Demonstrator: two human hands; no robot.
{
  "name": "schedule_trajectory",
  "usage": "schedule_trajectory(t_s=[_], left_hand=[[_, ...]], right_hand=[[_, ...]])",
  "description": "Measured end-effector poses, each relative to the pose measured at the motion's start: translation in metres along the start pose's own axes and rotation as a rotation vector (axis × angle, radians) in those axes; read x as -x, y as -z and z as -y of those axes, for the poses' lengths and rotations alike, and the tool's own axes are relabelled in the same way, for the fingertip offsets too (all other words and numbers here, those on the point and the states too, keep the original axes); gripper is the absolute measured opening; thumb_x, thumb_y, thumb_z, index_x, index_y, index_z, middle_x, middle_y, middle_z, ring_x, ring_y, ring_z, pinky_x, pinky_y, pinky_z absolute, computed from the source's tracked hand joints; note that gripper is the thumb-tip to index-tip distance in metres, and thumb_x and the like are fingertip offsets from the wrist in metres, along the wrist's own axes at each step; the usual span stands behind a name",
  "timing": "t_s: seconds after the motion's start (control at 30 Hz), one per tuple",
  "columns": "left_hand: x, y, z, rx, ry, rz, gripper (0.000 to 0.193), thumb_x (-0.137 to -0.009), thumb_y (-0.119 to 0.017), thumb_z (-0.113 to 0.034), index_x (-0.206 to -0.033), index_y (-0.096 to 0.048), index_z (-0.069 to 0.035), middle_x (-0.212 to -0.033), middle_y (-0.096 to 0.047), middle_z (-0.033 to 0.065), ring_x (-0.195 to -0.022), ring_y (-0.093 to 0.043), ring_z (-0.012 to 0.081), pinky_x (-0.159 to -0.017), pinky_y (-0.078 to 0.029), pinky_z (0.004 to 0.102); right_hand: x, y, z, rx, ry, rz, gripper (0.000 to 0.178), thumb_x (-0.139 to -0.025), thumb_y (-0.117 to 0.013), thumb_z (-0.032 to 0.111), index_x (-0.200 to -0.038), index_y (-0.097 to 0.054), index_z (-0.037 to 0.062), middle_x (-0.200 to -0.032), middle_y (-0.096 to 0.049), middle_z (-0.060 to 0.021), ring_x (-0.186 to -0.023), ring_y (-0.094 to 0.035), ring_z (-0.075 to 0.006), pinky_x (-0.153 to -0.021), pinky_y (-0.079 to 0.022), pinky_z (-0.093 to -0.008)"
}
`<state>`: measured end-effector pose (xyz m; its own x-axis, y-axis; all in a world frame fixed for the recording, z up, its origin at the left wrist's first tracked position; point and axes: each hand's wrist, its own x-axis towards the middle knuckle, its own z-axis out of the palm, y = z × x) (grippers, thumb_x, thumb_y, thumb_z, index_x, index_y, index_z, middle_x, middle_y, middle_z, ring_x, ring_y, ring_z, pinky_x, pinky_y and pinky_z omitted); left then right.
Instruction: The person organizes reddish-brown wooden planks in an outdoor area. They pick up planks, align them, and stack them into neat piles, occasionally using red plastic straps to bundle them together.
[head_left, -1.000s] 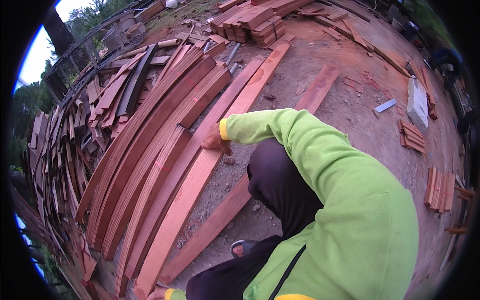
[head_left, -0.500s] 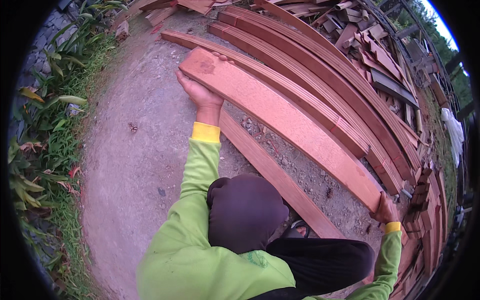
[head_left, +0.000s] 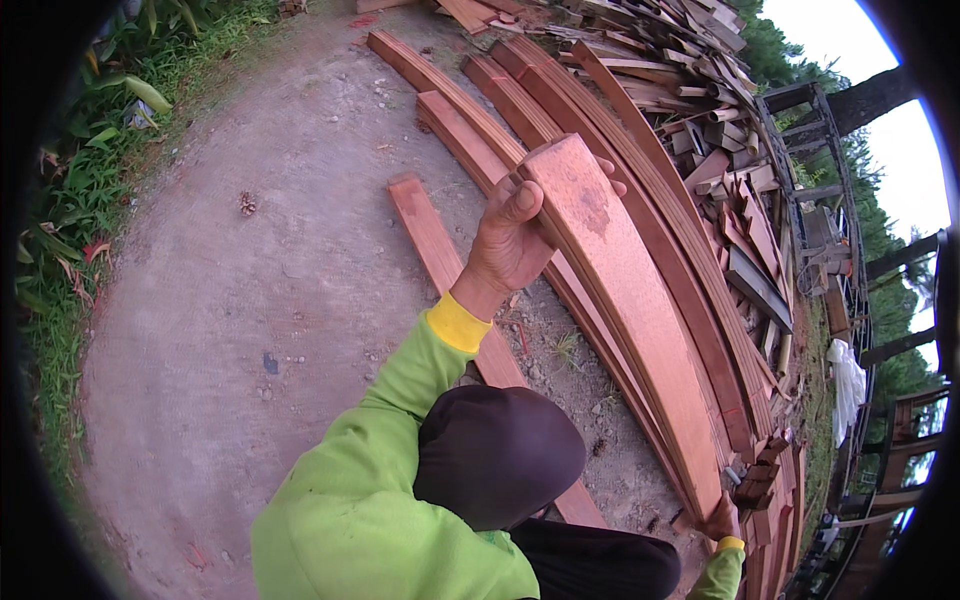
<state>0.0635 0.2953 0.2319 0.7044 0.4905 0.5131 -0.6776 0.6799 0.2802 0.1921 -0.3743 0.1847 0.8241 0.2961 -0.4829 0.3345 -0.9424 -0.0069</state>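
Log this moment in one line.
left hand: grips plank end | right hand: at plank's other end | nearby: loose board on ground

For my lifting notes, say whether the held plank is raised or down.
Raised at one end: the left hand holds the plank above the boards; other end, cannot tell.

Grass (head_left: 95, 190) lies left of the held plank (head_left: 632, 275), scrap wood (head_left: 757, 225) right.

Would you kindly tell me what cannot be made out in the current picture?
In the head view:
- Held board: underside, turned away from the camera.
- Left hand: parts of fingers, behind that board.
- Single ground board: one stretch, behind a knee.
- Right sleeve: cut off by the lower edge.
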Motion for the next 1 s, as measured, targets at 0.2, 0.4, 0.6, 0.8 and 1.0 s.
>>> schedule_trajectory(t_s=[0.2,0.4,0.6,0.8,1.0], left_hand=[[0.009,-0.016,0.000,0.136,0.034,0.022,0.087,-0.067,-0.086,-0.026,-0.136,-0.040,0.001,-0.120,-0.058,0.0222,-0.112,-0.060,0.0338,-0.099,-0.050,0.0442],[0.016,-0.023,-0.007,0.185,0.053,0.071,0.094,-0.063,-0.088,-0.023,-0.137,-0.038,0.004,-0.122,-0.059,0.0212,-0.114,-0.059,0.0315,-0.102,-0.047,0.0420],[0.022,-0.032,-0.012,0.177,0.065,0.122,0.102,-0.058,-0.090,-0.022,-0.140,-0.036,0.004,-0.124,-0.057,0.0215,-0.117,-0.057,0.0303,-0.101,-0.046,0.0380],[0.025,-0.038,-0.013,0.216,0.025,0.203,0.102,-0.058,-0.091,-0.017,-0.140,-0.034,0.006,-0.121,-0.059,0.0187,-0.116,-0.057,0.0266,-0.103,-0.044,0.0390],[0.025,-0.047,-0.018,0.180,0.036,0.156,0.100,-0.059,-0.090,-0.020,-0.139,-0.036,0.004,-0.120,-0.059,0.0202,-0.115,-0.058,0.0292,-0.101,-0.046,0.0419]], right_hand=[[0.020,-0.009,-0.003,0.013,-0.033,-0.115,0.082,-0.046,-0.090,0.024,-0.111,-0.046,0.0021,-0.105,-0.063,-0.0240,-0.100,-0.061,-0.0426,-0.084,-0.052,-0.0464],[0.031,-0.008,0.008,0.067,-0.080,-0.123,0.085,-0.047,-0.090,0.019,-0.117,-0.044,0.0048,-0.107,-0.063,-0.0230,-0.104,-0.060,-0.0419,-0.087,-0.051,-0.0473],[0.044,-0.016,0.007,-0.017,-0.131,-0.169,0.091,-0.049,-0.089,0.017,-0.125,-0.040,0.0068,-0.110,-0.062,-0.0216,-0.107,-0.059,-0.0412,-0.090,-0.051,-0.0474],[0.055,-0.016,-0.001,0.049,-0.224,-0.150,0.089,-0.049,-0.089,0.020,-0.123,-0.040,0.0066,-0.113,-0.061,-0.0218,-0.109,-0.057,-0.0415,-0.092,-0.049,-0.0468],[0.057,-0.018,-0.004,0.049,-0.204,-0.154,0.089,-0.049,-0.089,0.020,-0.123,-0.041,0.0066,-0.115,-0.060,-0.0215,-0.110,-0.057,-0.0412,-0.093,-0.048,-0.0465]])
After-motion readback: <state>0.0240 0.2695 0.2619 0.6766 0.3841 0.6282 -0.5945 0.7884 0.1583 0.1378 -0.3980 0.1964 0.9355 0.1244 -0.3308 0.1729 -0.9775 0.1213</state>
